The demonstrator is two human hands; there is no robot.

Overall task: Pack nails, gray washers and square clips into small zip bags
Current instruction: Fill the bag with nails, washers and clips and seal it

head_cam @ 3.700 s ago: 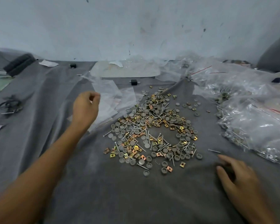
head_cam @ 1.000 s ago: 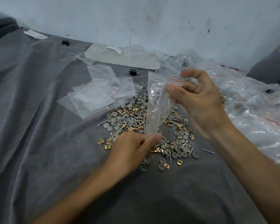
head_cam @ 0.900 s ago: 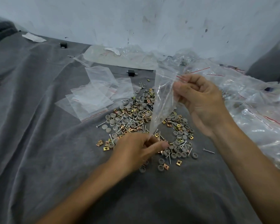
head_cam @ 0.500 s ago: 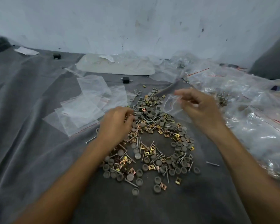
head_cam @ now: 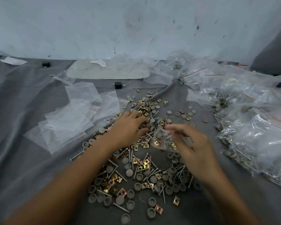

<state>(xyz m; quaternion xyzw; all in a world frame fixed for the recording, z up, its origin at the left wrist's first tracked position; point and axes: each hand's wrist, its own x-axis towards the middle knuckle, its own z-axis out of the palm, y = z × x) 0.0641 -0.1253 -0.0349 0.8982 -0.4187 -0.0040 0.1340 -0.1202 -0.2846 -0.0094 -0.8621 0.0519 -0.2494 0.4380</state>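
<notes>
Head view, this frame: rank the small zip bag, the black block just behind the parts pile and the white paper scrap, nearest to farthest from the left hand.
1. The small zip bag, just right of the left hand, pinched by the right hand.
2. The black block, beyond the parts pile.
3. The white paper scrap, far back left near the wall.

Left hand (head_cam: 128,129) on gray washers (head_cam: 152,124), right hand (head_cam: 196,148) pinching zip bag (head_cam: 161,140)

Cloth (head_cam: 23,159): gray, wrinkled, spread under everything.
Wall (head_cam: 136,21): pale, scuffed, across the top.
Paper scrap (head_cam: 13,60): white, upper left.
Black blocks: one upper left (head_cam: 45,64), one top centre (head_cam: 118,85).
</notes>
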